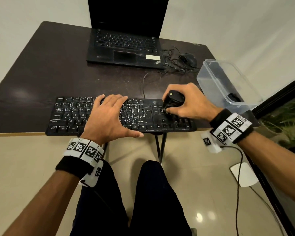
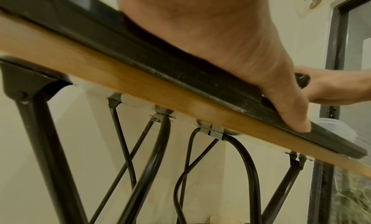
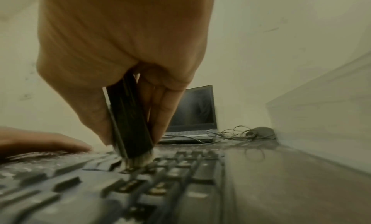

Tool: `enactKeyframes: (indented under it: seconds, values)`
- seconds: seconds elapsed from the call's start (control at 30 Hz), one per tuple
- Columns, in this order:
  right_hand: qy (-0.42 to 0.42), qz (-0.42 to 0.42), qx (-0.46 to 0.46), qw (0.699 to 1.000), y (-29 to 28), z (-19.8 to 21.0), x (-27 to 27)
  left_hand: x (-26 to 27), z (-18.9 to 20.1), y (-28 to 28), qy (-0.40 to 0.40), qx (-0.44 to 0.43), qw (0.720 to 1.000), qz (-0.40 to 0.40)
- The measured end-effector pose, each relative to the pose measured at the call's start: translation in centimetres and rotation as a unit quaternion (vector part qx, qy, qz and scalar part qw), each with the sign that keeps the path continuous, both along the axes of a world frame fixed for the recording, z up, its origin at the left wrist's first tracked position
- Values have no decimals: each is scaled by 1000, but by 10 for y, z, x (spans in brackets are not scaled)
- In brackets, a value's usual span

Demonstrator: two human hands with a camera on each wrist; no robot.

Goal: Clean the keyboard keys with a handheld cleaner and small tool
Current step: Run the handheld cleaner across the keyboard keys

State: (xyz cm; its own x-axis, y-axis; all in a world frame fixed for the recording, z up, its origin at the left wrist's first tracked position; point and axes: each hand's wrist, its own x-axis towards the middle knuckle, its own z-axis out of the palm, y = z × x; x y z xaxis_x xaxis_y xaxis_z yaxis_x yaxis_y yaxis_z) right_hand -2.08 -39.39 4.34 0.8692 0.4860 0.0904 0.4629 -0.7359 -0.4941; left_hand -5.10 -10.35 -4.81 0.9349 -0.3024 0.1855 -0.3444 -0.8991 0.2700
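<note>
Centrally in the head view, a black keyboard [image 1: 121, 114] is laid along the lower edge of the dark bench [image 1: 58, 68]. The left hand [image 1: 109, 116] is spread flat over the keyboard's middle keys, fingers straight and thumb stretched toward the right along the front edge; nothing is gripped by it. In the left wrist view that thumb [image 2: 291, 113] is seen pressed against the keyboard's front rim.

Right of centre, a black handheld cleaner [image 1: 173, 101] is enclosed by the curled fingers of the right hand [image 1: 187, 103], above the key block at the keyboard's right end. In the right wrist view its dark body [image 3: 130, 121] is held nearly upright, and the pale bristle tip [image 3: 137, 161] is set on the keys.

At the top of the head view an open laptop [image 1: 124, 46] is placed, with a mouse [image 1: 188, 59] and tangled cable to its right. A clear plastic box [image 1: 225, 82] is seen at the bench's right edge.
</note>
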Motion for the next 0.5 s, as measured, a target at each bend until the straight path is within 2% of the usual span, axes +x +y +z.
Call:
enactKeyframes:
  seconds: [0.1, 0.13, 0.23, 0.3, 0.4, 0.43, 0.5]
  values:
    - [42, 87, -2, 995, 13, -2, -17, 0, -2, 1, -5, -1, 1000, -1]
    - [35, 80, -9, 996, 13, -2, -13, 0, -2, 1, -6, -2, 1000, -1]
    - [-14, -14, -7, 1000, 6, 1, 6, -1, -1, 0, -5, -3, 1000, -5]
    - [-14, 6, -14, 1000, 7, 2, 5, -1, -1, 0, -4, -7, 1000, -5]
    - [43, 99, -19, 994, 18, 0, -14, 0, -2, 1, -7, -10, 1000, -4]
    - [35, 94, -27, 995, 17, -2, -14, 0, -2, 1, -9, -10, 1000, -4]
    - [6, 23, -25, 999, 10, -1, 2, -1, -2, 0, -8, -8, 1000, -7]
